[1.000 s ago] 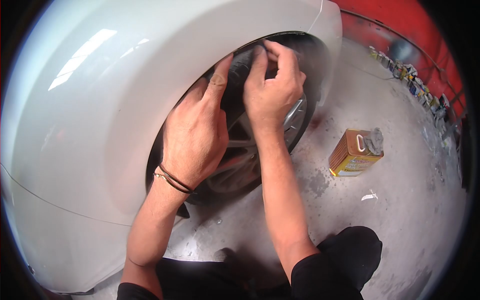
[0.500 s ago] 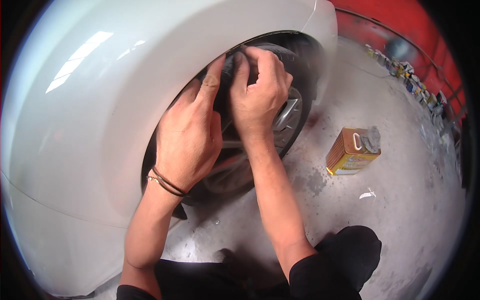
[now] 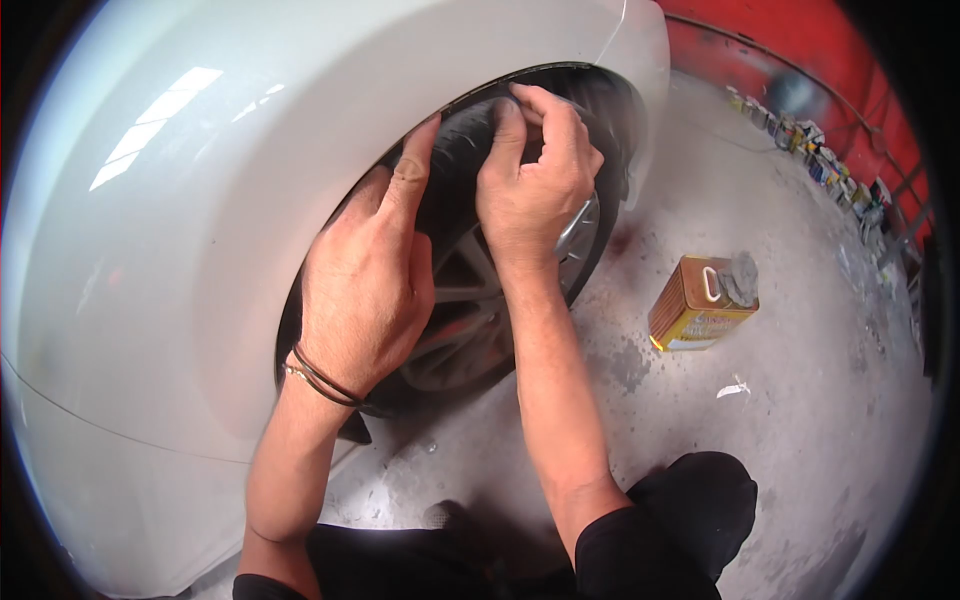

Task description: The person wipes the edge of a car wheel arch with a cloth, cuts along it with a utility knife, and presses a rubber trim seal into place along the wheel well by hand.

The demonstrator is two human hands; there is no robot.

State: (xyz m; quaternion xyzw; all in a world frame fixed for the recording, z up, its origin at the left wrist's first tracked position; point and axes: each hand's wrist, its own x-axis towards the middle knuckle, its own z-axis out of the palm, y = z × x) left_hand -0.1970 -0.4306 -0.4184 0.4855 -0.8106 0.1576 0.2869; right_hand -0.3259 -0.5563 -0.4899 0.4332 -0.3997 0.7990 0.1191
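Note:
A pale, glossy car fender [image 3: 160, 270] fills the left side, and its wheel arch edge [image 3: 445, 110] curves above a dark tire [image 3: 462, 150] and a spoked wheel [image 3: 465, 285]. My left hand [image 3: 365, 260] lies along the arch with one finger stretched up at the edge. Its other fingers are partly hidden at the arch. Farther along the edge, my right hand [image 3: 540, 175] is curled, with thumb and index finger close together at the lip. Anything between those fingertips is too small to make out. Dark bands [image 3: 325, 380] circle my left wrist.
On the grey floor [image 3: 800, 400] to the right stands a brown and yellow metal can [image 3: 700, 305] with a grey rag [image 3: 740, 280] on top. Several small containers [image 3: 820, 160] line the red wall [image 3: 840, 50]. My dark-clothed knee [image 3: 700, 510] is at the lower right.
My right hand has slid right along the arch edge. My left hand has shifted slightly left and down, so the gap between the hands is wider and more tire shows.

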